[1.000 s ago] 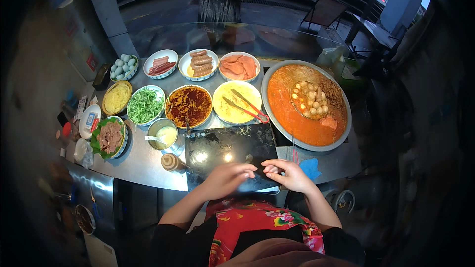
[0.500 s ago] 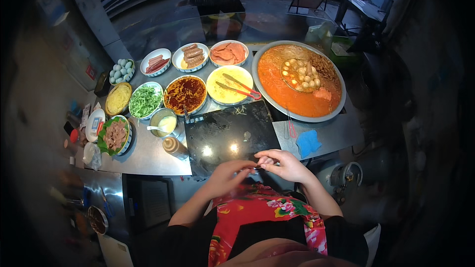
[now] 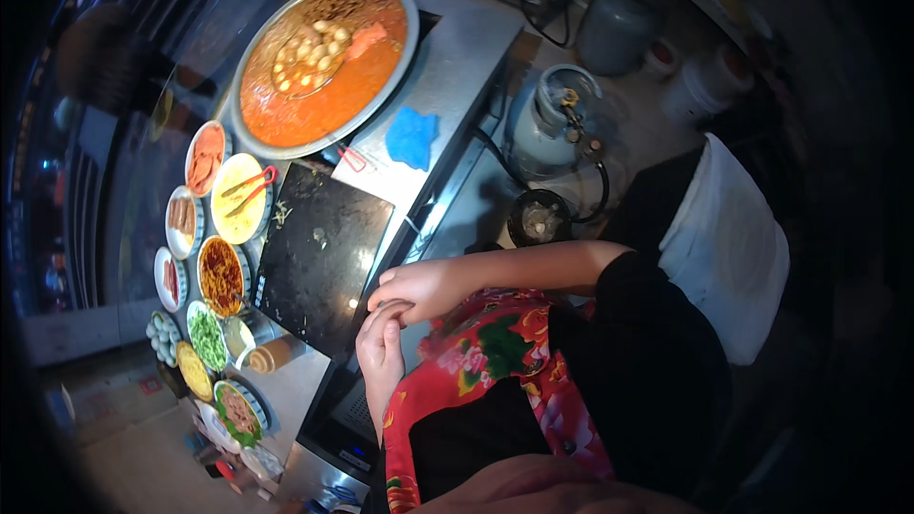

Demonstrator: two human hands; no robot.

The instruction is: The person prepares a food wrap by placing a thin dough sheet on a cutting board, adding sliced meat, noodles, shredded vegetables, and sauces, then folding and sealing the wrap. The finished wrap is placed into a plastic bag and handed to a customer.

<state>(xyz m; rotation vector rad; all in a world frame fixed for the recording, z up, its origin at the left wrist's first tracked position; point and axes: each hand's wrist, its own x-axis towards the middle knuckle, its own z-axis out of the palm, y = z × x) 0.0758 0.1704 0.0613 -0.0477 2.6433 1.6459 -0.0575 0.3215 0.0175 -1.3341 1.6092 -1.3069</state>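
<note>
Both hands meet at black griddle edge: R fingers curled over L fingers, holding nothing.

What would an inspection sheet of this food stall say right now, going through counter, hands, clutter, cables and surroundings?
Surface: steel counter carrying a black griddle plate.
Job's things: nothing held; the left hand and right hand touch each other at the griddle's near edge.
Clutter: big pan of orange broth, blue cloth, yellow plate with red tongs, a row of small ingredient dishes.
Hands: both empty, fingers curled.
Cables: black hose by the gas cylinder.
Surroundings: second cylinder, white chair back.
</note>
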